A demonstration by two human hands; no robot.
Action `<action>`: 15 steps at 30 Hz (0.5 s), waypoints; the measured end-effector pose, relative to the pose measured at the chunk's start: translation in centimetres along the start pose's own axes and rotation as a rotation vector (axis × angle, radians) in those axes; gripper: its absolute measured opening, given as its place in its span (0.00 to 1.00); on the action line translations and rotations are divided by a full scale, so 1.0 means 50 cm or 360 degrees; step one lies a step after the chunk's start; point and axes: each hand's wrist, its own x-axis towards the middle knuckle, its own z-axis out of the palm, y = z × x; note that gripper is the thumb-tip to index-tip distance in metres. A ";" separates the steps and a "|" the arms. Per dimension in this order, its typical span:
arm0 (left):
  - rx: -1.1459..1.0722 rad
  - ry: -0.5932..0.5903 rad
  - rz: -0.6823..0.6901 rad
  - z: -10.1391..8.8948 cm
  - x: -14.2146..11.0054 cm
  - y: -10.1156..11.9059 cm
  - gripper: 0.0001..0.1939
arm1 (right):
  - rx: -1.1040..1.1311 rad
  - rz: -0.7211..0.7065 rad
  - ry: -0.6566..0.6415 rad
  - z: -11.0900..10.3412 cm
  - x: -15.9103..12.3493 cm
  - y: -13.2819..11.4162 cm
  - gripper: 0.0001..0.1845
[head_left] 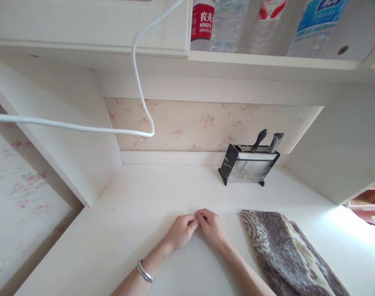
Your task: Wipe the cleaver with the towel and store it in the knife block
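Observation:
My left hand (180,231) and my right hand (211,226) rest side by side on the white desk top (138,213), fingertips touching each other. Both have their fingers curled in, and I cannot see anything between them. A silver bangle (144,272) circles my left wrist. A folded patterned brown and grey cloth (286,255) lies on the desk just to the right of my right hand, not touched by it.
A black-framed knife holder (249,164) with two handles sticking up stands against the floral back wall. A white cable (138,82) hangs across the upper left. Several water bottles (227,24) stand on the shelf above. Cabinet side panels close in left and right.

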 end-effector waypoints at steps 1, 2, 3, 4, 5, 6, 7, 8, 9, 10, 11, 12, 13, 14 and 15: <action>-0.0001 0.0000 0.0007 0.000 0.000 0.000 0.16 | -0.0018 -0.0020 -0.0007 0.000 0.000 0.000 0.16; -0.0005 0.0000 0.0011 0.000 0.000 0.000 0.16 | -0.0038 -0.0041 -0.0012 0.001 0.000 0.001 0.16; -0.0009 0.0000 0.0012 -0.001 0.000 0.000 0.16 | -0.0055 -0.0061 -0.0014 0.001 -0.001 0.001 0.16; -0.0013 -0.0001 0.0012 -0.001 0.001 0.000 0.16 | -0.0067 -0.0076 -0.0014 0.001 -0.001 0.000 0.16; -0.0017 -0.0002 0.0012 -0.001 0.001 0.000 0.16 | -0.0073 -0.0085 -0.0013 0.001 -0.001 0.000 0.16; -0.0019 -0.0004 0.0011 -0.001 0.001 0.000 0.16 | -0.0074 -0.0088 -0.0013 0.001 -0.002 0.000 0.16; -0.0019 -0.0006 0.0008 -0.001 0.001 0.000 0.16 | -0.0073 -0.0086 -0.0012 0.001 -0.002 -0.001 0.16; -0.0017 -0.0007 0.0005 -0.001 0.001 0.000 0.16 | -0.0071 -0.0082 -0.0009 0.000 -0.003 -0.001 0.16; -0.0016 -0.0008 0.0001 0.000 0.001 -0.001 0.16 | -0.0068 -0.0078 -0.0005 0.000 -0.003 -0.002 0.16; -0.0013 -0.0007 -0.0005 0.000 0.001 -0.001 0.16 | -0.0064 -0.0077 -0.0002 0.000 -0.003 -0.002 0.16; -0.0011 -0.0005 -0.0010 0.000 0.001 -0.002 0.16 | -0.0060 -0.0079 0.0000 0.000 -0.003 -0.002 0.16; -0.0010 -0.0002 -0.0012 0.001 0.001 -0.003 0.16 | -0.0055 -0.0082 0.0006 0.000 -0.003 -0.002 0.16; -0.0011 0.0000 -0.0012 0.001 0.001 -0.003 0.16 | -0.0051 -0.0086 0.0010 0.001 -0.003 -0.002 0.16; -0.0014 0.0002 -0.0010 0.001 0.001 -0.003 0.16 | -0.0048 -0.0090 0.0013 0.001 -0.003 -0.003 0.16; -0.0016 0.0003 -0.0009 0.001 0.000 -0.003 0.16 | -0.0048 -0.0092 0.0015 0.001 -0.002 -0.003 0.17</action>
